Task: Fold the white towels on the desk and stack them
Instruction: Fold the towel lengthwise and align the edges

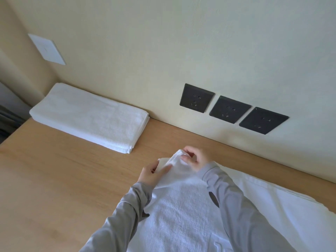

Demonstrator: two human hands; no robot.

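A white towel lies unfolded on the wooden desk in front of me, between my grey-sleeved arms. Its far end is bunched up and lifted slightly. My left hand pinches that far edge on the left. My right hand pinches the raised corner just beside it, fingers curled round the cloth. A stack of folded white towels sits at the back left of the desk against the wall. More white towel fabric lies spread to the right, partly under my right arm.
The cream wall runs along the desk's far edge, with three dark power sockets low on it and a white switch plate higher at the left. The desk's left edge drops off near a dark gap.
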